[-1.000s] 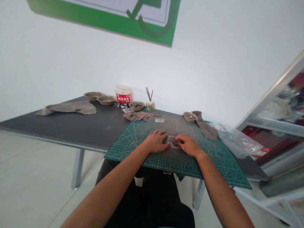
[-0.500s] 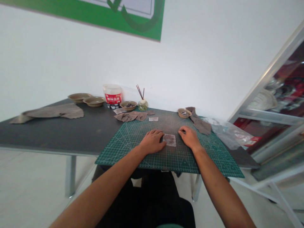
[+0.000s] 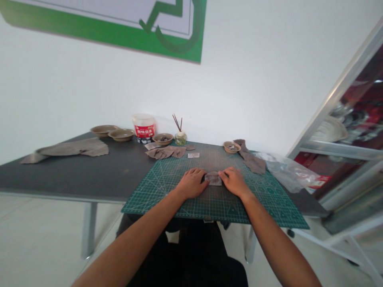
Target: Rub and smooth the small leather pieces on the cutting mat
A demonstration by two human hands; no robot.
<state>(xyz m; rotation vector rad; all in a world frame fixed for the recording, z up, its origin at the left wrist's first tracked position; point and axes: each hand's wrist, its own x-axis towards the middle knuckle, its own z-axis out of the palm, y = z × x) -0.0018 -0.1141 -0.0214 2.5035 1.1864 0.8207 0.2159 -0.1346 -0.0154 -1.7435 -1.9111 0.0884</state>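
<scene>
On the green cutting mat in front of me lies a small rectangular greyish-white piece with dark smudges; whether it is cloth or paper I cannot tell. Its far edge bulges up a little. My left hand grips its left edge, thumb at the near side and fingers bent at the far corner. My right hand pinches the far right corner between thumb and index finger. Beyond them, a similar pale rectangle rests flat on the mat.
Crumpled brown cloth lies behind left, another cloth behind right beside a bowl. Along the wall stand a red-labelled tub, a bowl of dark bits and a reed diffuser. A plastic bag sits at right.
My right hand has moved left and now pinches the piece's far right corner. The piece's far edge has risen and looks bent. The view has tilted up slightly.
</scene>
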